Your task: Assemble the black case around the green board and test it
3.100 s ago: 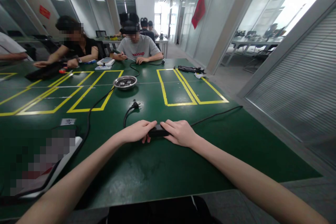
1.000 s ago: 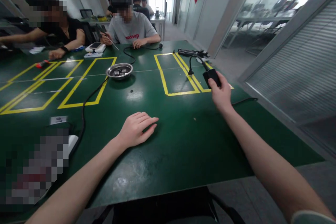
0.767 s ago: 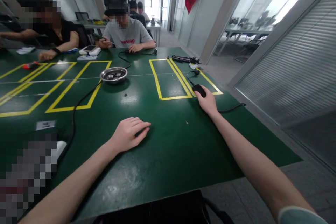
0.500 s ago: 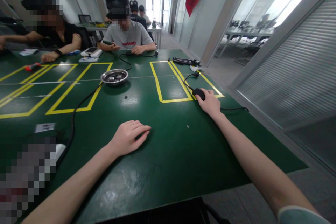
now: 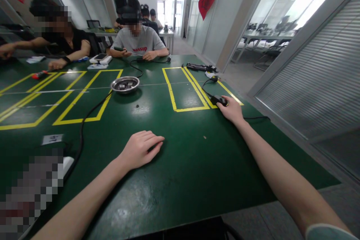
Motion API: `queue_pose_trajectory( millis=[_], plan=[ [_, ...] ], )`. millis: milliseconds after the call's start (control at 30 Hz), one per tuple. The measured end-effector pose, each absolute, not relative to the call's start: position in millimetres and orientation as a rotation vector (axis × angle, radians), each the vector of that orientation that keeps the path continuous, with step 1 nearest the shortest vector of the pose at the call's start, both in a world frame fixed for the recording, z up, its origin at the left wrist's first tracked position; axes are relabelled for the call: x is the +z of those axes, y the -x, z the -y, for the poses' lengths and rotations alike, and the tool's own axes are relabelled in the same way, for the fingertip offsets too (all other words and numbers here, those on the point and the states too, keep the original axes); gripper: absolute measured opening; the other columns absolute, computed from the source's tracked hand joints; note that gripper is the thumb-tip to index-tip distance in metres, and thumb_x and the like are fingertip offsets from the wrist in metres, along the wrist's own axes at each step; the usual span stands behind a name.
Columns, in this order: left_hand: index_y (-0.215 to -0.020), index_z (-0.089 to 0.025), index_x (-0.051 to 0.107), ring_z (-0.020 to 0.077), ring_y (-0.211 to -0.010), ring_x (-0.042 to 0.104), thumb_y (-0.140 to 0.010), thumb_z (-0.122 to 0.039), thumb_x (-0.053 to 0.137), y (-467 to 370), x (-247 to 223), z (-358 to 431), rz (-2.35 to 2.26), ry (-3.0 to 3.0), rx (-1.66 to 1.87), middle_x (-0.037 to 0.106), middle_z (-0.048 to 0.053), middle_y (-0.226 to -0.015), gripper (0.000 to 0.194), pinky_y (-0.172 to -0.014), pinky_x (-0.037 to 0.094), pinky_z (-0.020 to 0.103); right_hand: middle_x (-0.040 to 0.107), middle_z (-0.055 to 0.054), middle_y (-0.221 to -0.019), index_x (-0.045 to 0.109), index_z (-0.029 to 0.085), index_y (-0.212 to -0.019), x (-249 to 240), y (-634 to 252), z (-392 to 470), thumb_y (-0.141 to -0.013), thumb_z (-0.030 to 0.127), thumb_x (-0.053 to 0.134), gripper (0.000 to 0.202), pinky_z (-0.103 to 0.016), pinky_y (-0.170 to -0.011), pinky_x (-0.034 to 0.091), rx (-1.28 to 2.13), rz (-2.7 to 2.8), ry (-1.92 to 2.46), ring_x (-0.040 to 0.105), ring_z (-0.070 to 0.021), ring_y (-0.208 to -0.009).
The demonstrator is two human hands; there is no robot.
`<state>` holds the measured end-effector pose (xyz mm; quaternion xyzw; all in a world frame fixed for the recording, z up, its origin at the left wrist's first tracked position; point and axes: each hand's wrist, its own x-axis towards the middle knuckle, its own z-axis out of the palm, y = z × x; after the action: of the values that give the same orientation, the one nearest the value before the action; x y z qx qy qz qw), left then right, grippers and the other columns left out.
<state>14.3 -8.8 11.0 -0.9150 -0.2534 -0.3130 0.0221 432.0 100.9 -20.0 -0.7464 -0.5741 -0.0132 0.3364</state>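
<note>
My right hand [image 5: 232,109] reaches to the right side of the green table, its fingers around a black power adapter [image 5: 218,100]. The adapter lies low at the yellow tape lines, partly covered by my fingertips. From its far end a short black cord curves to a plug [image 5: 214,79]. Another black cable [image 5: 257,117] comes out from behind my right wrist. My left hand [image 5: 143,149] rests on the bare tabletop, holding nothing, with the thumb apart from the loosely bent fingers.
A metal bowl [image 5: 125,85] with small metal parts stands left of centre. Beyond the plug lies a black folded tripod-like object [image 5: 201,68]. A co-worker [image 5: 137,43] across the table holds a screwdriver-like tool; another person sits at left. A black cable [image 5: 81,131] runs along the left.
The adapter, tilted in my right hand before, now lies flatter and slightly farther right. My left hand has stayed in place on the table. The view has shifted a little.
</note>
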Motion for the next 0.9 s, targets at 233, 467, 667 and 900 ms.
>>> queue_pose_trajectory(
  millis=[233, 467, 667, 900],
  plan=[
    [-0.102, -0.015, 0.071, 0.0158, -0.072, 0.072, -0.104, -0.021, 0.051, -16, 11, 9, 0.766, 2.845, -0.983, 0.078, 0.004, -0.085, 0.021, -0.067, 0.054, 0.029, 0.074, -0.010, -0.078, 0.071, 0.012, -0.118, -17, -441, -101, -0.094, 0.035, 0.047, 0.041, -0.040, -0.078, 0.056, 0.152, 1.247, 1.960, 0.065, -0.0221, -0.058],
    [-0.104, -0.016, 0.073, 0.0158, -0.073, 0.072, -0.103, -0.021, 0.052, -15, 10, 9, 0.793, 2.854, -0.972, 0.079, 0.005, -0.086, 0.022, -0.068, 0.056, 0.029, 0.073, -0.011, -0.093, 0.059, 0.016, -0.133, -20, -441, -100, -0.098, 0.035, 0.042, 0.044, -0.036, -0.061, 0.054, 0.248, 1.172, 1.926, 0.061, -0.0188, -0.050],
    [-0.105, -0.016, 0.074, 0.0162, -0.074, 0.073, -0.103, -0.021, 0.051, -15, 12, 10, 0.797, 2.866, -0.955, 0.078, 0.005, -0.086, 0.024, -0.070, 0.057, 0.030, 0.065, -0.015, -0.116, 0.068, 0.017, -0.110, -16, -438, -97, -0.079, 0.042, 0.070, 0.039, -0.045, -0.097, 0.051, -0.098, 1.370, 1.794, 0.063, -0.0320, -0.109],
    [-0.103, -0.016, 0.073, 0.0157, -0.073, 0.072, -0.104, -0.022, 0.051, -15, 12, 10, 0.805, 2.855, -0.953, 0.078, 0.005, -0.085, 0.023, -0.068, 0.056, 0.029, 0.068, -0.018, -0.114, 0.072, 0.015, -0.118, -15, -444, -98, -0.083, 0.046, 0.066, 0.046, -0.046, -0.092, 0.052, -0.150, 1.403, 1.946, 0.064, -0.0342, -0.105]
  ],
)
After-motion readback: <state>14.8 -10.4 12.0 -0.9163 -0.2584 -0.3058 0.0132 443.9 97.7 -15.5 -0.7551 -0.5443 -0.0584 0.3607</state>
